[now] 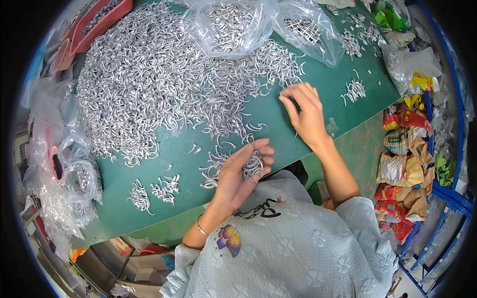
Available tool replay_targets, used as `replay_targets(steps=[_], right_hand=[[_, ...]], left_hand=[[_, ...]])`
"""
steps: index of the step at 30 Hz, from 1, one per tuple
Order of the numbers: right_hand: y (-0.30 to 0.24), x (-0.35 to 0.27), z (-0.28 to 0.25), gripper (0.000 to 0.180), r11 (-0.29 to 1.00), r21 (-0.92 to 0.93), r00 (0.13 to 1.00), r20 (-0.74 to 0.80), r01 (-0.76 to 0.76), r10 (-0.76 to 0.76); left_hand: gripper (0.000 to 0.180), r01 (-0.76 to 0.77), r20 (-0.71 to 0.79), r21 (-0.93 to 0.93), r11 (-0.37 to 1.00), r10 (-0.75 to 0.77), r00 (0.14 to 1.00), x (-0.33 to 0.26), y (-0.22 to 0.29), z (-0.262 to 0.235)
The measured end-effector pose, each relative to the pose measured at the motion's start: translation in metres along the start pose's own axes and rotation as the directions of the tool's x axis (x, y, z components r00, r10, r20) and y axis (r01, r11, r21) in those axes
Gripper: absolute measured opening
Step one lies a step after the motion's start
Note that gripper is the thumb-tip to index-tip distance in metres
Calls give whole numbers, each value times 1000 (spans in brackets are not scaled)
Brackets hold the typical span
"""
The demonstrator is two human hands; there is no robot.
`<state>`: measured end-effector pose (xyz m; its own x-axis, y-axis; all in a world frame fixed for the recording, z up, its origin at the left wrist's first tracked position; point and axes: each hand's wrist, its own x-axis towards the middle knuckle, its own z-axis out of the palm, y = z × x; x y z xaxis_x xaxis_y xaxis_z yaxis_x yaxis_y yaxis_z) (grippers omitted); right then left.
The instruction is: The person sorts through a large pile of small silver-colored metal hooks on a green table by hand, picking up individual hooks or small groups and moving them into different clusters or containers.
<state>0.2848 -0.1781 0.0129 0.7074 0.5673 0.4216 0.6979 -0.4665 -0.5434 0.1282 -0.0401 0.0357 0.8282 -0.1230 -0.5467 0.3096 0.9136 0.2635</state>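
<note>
My left hand (237, 171) is cupped palm up near the table's front edge, with a handful of curved silver metal pieces (253, 166) lying in it. Its fingers curl round them. To its right, my right hand (304, 111) hovers over the green tabletop, thumb and fingers drawn together; what they pinch, if anything, is too small to make out. A large heap of the same curved pieces (144, 79) spreads over the table's left and middle. Beside my left hand lies a small loose bunch of pieces (213, 169), partly hidden by the wrist.
Two small piles (139, 197) lie at the front left, another (355, 90) at the right. Clear plastic bags of metal parts (231, 30) stand at the back, and a red tray (102, 22) at the back left. Colourful sacks (397, 169) fill a blue rack (449, 196) on the right.
</note>
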Motion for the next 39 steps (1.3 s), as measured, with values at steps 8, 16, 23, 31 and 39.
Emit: replay_targets(steps=[8,16,23,31,39], right_hand=[[-16,-15,-12,8,701,594,911,154,-395,383],[-32,-12,-26,15,846,497,945,326,-196,28],[12,10,3,49,953,-217,973,34,-214,227],[-9,-10,7,20,905,346,952,258,-248,163],[19,7,-15,17,818,328,869,15,-472,495]], left_hand=[[44,-26,-19,27,999,26,999,14,3,10],[42,-110,-94,-48,993,105,990,24,0,12],[25,-1,-5,-145,989,0,1000,29,-4,8],[29,41,-38,-185,982,-49,998,22,2,9],[30,43,-20,-208,977,-48,999,17,1,5]])
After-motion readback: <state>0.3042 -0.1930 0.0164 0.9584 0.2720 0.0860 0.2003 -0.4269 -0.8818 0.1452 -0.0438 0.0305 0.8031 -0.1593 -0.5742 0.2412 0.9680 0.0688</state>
